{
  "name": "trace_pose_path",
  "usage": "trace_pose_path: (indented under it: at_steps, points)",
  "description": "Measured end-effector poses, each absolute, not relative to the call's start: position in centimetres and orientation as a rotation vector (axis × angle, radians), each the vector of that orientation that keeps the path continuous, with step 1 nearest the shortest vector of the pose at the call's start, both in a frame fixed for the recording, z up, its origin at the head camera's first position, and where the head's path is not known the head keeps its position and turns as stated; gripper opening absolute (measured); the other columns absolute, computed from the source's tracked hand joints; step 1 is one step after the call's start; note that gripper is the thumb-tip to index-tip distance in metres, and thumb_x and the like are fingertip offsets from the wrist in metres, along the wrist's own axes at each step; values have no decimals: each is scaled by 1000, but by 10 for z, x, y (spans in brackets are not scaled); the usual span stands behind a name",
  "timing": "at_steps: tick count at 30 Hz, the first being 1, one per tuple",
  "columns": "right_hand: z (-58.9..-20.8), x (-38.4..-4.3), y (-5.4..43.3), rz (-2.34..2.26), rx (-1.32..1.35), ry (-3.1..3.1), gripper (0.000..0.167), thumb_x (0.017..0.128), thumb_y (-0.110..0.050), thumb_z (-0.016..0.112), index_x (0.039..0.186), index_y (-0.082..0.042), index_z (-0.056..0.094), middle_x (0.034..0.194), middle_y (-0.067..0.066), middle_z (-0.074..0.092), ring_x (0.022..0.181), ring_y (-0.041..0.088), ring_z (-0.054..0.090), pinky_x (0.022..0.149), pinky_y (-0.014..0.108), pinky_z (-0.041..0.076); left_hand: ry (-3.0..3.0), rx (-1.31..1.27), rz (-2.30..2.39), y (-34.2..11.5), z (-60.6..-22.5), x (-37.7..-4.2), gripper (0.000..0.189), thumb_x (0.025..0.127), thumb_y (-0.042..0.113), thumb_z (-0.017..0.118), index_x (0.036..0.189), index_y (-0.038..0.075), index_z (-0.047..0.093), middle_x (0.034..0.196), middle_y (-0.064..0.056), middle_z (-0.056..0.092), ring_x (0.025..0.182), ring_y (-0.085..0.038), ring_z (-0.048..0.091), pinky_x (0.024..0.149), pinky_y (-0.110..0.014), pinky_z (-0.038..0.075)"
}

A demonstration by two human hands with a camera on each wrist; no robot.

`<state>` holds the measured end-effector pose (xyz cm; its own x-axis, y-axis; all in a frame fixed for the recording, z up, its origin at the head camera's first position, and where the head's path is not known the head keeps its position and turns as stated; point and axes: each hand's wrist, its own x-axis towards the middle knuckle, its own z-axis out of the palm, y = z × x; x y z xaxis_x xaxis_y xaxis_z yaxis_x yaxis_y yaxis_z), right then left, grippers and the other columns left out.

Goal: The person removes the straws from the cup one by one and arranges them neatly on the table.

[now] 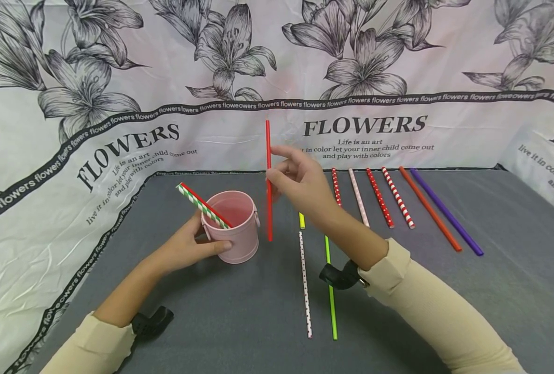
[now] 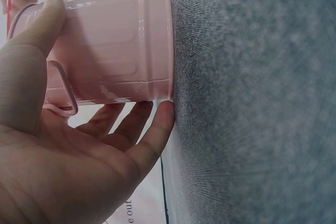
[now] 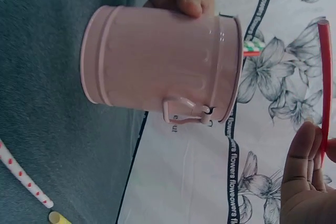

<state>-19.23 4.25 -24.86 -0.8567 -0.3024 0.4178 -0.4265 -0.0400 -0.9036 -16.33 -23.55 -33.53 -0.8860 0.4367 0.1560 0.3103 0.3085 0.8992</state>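
A small pink metal bucket (image 1: 240,244) with side handles stands on the grey cloth. My left hand (image 1: 194,246) holds it from the left, thumb across the front and fingers around the far side, as the left wrist view shows. Leaning out over its left rim are a green-and-white striped straw (image 1: 197,202) and a red straw (image 1: 206,201). To the right of the bucket, my right hand (image 1: 302,182) pinches another red straw (image 1: 268,137) between thumb and fingers. That straw is upright, its lower end beside the bucket's right side.
On the grey cloth (image 1: 239,322) lie a dotted white straw (image 1: 306,291), a lime green straw (image 1: 333,311) and a partly hidden yellow one (image 1: 302,221). Farther right are several patterned straws, an orange straw (image 1: 428,208) and a purple straw (image 1: 445,210). A flower-printed sheet (image 1: 239,140) hangs behind.
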Motion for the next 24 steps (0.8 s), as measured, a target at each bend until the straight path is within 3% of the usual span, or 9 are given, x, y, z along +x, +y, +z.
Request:
trace_pose_path:
  at_steps: [13,24]
  points:
    - [-258,-166,76,1937,827,-2285,43,95,-2,62,137,-7,53,89,17,66,69,27,61,65,34,52,2448,696,1645,-235,-337,-163,85,84,11,82,151,22,30,139,-6,49,122,-30,54,94,-39,53]
    - [-273,-147,109,1784,864,-2482,20,94,-3,67,114,-3,67,87,11,63,68,25,63,64,34,53,2455,755,1677,-233,-338,-165,83,83,8,82,149,18,34,136,-9,54,117,-28,57,93,-39,53]
